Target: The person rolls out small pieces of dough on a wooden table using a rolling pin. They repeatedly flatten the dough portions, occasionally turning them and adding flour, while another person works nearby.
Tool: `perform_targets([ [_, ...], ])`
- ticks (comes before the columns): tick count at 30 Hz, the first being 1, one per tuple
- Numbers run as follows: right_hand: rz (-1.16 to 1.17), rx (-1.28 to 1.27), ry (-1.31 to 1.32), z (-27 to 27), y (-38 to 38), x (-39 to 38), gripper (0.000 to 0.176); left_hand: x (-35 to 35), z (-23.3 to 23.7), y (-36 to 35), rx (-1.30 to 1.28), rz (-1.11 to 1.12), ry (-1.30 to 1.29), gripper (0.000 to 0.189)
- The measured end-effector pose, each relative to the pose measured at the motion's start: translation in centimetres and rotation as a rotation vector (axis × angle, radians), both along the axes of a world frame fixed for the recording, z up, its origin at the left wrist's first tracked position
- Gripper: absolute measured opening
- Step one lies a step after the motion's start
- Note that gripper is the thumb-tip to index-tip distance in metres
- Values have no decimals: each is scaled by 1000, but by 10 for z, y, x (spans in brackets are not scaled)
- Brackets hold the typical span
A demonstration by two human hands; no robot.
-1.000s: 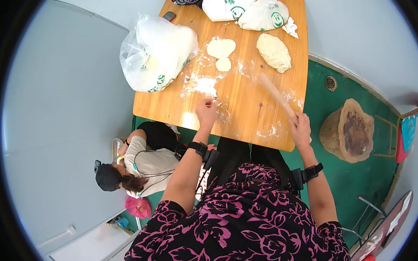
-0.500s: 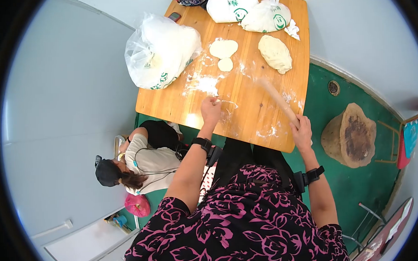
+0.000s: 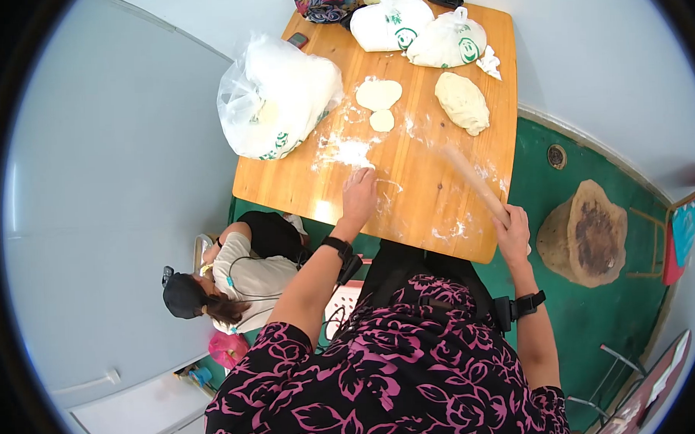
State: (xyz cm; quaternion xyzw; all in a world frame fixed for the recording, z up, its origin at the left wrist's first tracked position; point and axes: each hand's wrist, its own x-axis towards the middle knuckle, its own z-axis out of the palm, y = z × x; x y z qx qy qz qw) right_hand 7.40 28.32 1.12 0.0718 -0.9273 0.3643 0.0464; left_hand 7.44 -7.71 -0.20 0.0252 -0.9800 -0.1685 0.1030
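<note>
My left hand (image 3: pixel 360 192) is at the edge of the white flour patch (image 3: pixel 344 150) on the wooden table, fingers stretched towards it and fingertips at the flour. My right hand (image 3: pixel 514 230) grips one end of a wooden rolling pin (image 3: pixel 476 183); the pin slants up and left over the right part of the table, its far end blurred. Beyond my left hand lie a flat, round sheet of dough (image 3: pixel 379 94) and a smaller disc of dough (image 3: pixel 382 121). A large lump of dough (image 3: pixel 462 103) rests further right, past the rolling pin's far end.
A big plastic bag (image 3: pixel 278 97) stands on the table's left side. Two tied white bags (image 3: pixel 392 24) sit at the back, beside a crumpled tissue (image 3: pixel 489 62). A person in a cap (image 3: pixel 184 296) is low at the left. A tree-stump block (image 3: pixel 584 234) stands on the floor at right.
My left hand has stretched its fingers out beside the flour. My right hand still holds the rolling pin. The whole view has shifted slightly, with the table lower in the picture.
</note>
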Motion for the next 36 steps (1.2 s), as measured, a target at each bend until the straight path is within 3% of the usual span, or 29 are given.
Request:
perform_targets([
  [4, -25, -5, 15, -4, -3, -3, 34, 8, -4, -16, 78, 102, 30, 46],
  [7, -40, -17, 5, -8, -10, -8, 34, 2, -5, -16, -109, 120, 92, 50],
  [10, -25, -28, 23, -6, -20, -12, 33, 5, -10, -9, -226, -45, -206, 52],
  [13, -9, -15, 29, 0, -32, -19, 32, 8, -8, -10, -189, -25, -261, 50],
  [16, -8, -5, 24, 1, -39, -22, 32, 1, -11, -20, -167, -66, -64, 40],
  [19, -8, -3, 27, 1, -42, -24, 35, -21, 1, -16, 55, 22, -130, 25],
  [22, 16, -8, 19, 4, -41, -25, 35, -33, -1, -7, -122, 107, -39, 13],
  [28, 27, -1, 41, 9, -28, -20, 32, -19, 0, 6, -108, 122, -27, 15],
  [31, 11, -7, 50, 7, -20, -18, 32, -20, 2, 25, 288, 192, -154, 17],
  [34, 18, -12, 48, 3, -17, -15, 32, -39, -11, 57, 692, 102, -313, 22],
  [36, 32, -12, 36, 5, -20, -17, 32, -46, -13, 78, 586, -32, -326, 24],
])
